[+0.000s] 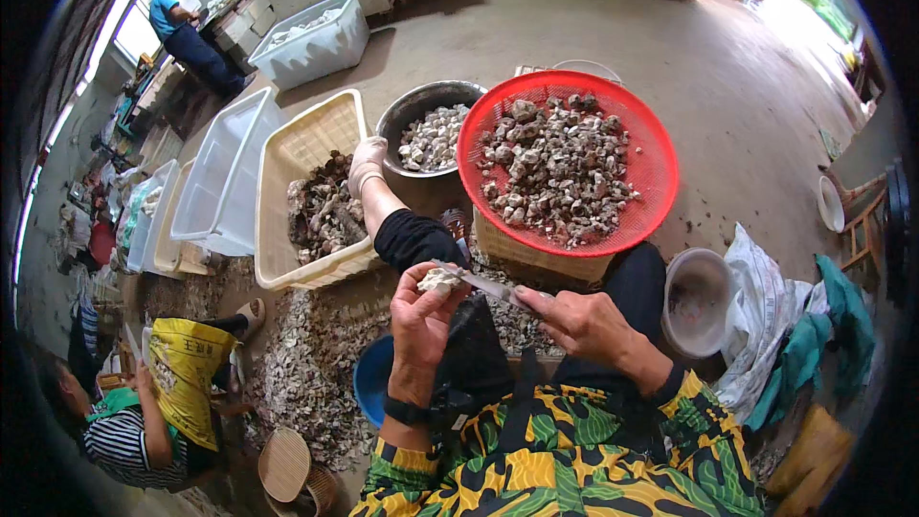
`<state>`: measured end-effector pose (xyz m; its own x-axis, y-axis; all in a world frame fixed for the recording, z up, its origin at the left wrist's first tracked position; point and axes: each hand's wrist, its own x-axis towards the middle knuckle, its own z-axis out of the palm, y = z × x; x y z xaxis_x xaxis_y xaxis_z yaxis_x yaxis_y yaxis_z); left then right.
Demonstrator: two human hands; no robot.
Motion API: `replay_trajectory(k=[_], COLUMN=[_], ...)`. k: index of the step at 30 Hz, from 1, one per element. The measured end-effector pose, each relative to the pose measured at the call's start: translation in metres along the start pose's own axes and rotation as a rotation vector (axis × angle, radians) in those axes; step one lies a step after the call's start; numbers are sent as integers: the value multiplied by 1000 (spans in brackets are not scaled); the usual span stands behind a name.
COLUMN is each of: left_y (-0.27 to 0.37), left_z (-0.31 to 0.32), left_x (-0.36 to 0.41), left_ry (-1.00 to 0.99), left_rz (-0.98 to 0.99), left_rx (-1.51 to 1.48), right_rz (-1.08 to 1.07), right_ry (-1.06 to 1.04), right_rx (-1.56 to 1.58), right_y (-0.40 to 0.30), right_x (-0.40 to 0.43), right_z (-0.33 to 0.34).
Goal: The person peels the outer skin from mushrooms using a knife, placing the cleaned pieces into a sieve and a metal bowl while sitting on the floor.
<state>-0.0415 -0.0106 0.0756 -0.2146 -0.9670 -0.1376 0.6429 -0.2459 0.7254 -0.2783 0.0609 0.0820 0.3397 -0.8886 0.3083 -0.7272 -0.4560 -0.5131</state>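
My left hand (422,316) pinches a small pale lump (438,280), whitish where its surface is cut, between thumb and fingers. My right hand (592,319) grips a knife (495,289), its handle mostly hidden in the palm. The blade points left and its tip end lies against the top of the lump. Beyond my hands, a red mesh sieve (657,179) holds many rough brown and grey lumps and rests on a cream plastic crate (567,255). Left of it, a metal basin (391,111) contains paler, cleaner lumps. A blue basin (367,380) shows partly beside my left forearm.
A cream crate (269,230) holds dark root-like pieces. A limb (370,165) in black cloth, ending like a white-gloved hand, lies over its edge; whose is unclear. Peelings (301,366) cover the floor. A co-worker (122,431) sits left; another person (176,21) stands behind. A tub (696,287) stands right.
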Motion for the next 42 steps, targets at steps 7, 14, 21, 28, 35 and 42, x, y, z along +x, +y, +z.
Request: replay_trajectory(k=[7, 14, 21, 28, 35, 42], left_y=[6, -1, -9, -13, -22, -1], left_z=[16, 14, -2, -3, -11, -57], left_x=[-7, -6, 1, -1, 7, 54], left_ry=[-19, -55, -16, 135, 169, 247], left_rz=[18, -67, -357, -487, -586, -509], left_rx=[-31, -128, -265, -140, -139, -98], right_rz=[41, 33, 86, 87, 233, 544], right_ry=[69, 29, 24, -69, -17, -23], right_rx=[65, 113, 177, 177, 304, 508], right_y=[7, 6, 9, 14, 32, 59], right_x=[-5, -20, -25, -18, -23, -24], right_z=[-10, -12, -10, 2, 10, 3])
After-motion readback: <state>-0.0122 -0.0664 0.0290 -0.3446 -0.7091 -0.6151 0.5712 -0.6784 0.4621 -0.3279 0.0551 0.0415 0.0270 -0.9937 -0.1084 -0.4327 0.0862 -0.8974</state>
